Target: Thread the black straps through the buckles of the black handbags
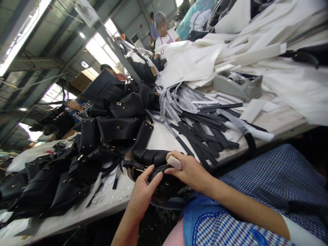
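A black leather handbag (151, 157) with gold-coloured hardware sits at the table's front edge, close to my body. My left hand (146, 184) grips its near side, thumb and fingers pinching the black material. On the right, my right hand (183, 171) holds the bag's other edge between thumb and fingers. A pale wrap (174, 162) covers one finger of the right hand. The lower part of the bag hangs in shadow, and what lies inside it is hidden.
Black handbags (118, 130) are heaped to the left and ahead. Dark straps (205, 133), some in clear plastic, lie right of the bag. Behind them are a grey bin (238, 85) and white sheets (192, 61). A person (166, 36) is across the table, others farther off.
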{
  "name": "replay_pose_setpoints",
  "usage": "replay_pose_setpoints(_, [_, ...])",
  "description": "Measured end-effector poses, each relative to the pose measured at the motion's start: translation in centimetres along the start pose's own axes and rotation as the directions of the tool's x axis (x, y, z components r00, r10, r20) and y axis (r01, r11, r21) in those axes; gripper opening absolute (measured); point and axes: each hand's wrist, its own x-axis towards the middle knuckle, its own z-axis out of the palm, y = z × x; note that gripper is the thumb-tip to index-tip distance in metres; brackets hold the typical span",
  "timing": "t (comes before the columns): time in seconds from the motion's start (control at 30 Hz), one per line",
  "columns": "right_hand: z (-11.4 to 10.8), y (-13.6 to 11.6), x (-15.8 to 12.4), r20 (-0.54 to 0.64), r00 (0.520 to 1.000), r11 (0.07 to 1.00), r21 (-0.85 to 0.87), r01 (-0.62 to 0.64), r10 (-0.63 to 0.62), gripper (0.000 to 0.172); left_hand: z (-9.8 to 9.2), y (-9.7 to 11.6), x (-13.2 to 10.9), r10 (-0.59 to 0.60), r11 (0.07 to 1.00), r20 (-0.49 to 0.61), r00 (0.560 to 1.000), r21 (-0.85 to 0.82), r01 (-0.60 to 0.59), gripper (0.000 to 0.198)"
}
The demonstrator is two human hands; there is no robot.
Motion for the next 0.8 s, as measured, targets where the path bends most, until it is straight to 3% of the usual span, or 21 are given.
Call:
replay_pose_setpoints(0.17, [0.7,0.3,0.3,-0.027,0.999,0.997,-0.071,0.030,-0.032,0.018,0.0,-0.4,-0.1,-0.026,0.999,-0.063,0.998,0.019,0.027,0.049])
replay_pose_setpoints(0.3, [0.8,0.7,0.5,0.005,1.000,0.999,0.023,-0.025,0.025,0.012,-0.1,-0.7,0.1,-0.041,0.993,-0.153,0.987,0.101,0.057,0.052])
replay_pose_setpoints(0.53, [0.8,1.0,0.2,0.061,0.995,0.994,0.077,-0.080,0.075,0.008,0.0,-0.1,0.3,-0.048,0.995,-0.125,0.991,0.083,0.059,0.047])
replay_pose_setpoints(0.8, [1.4,1.2,0.4,0.024,0.995,0.992,0.074,-0.103,0.102,0.009,0.1,-0.5,0.5,-0.055,0.994,-0.147,0.988,0.090,0.069,0.048])
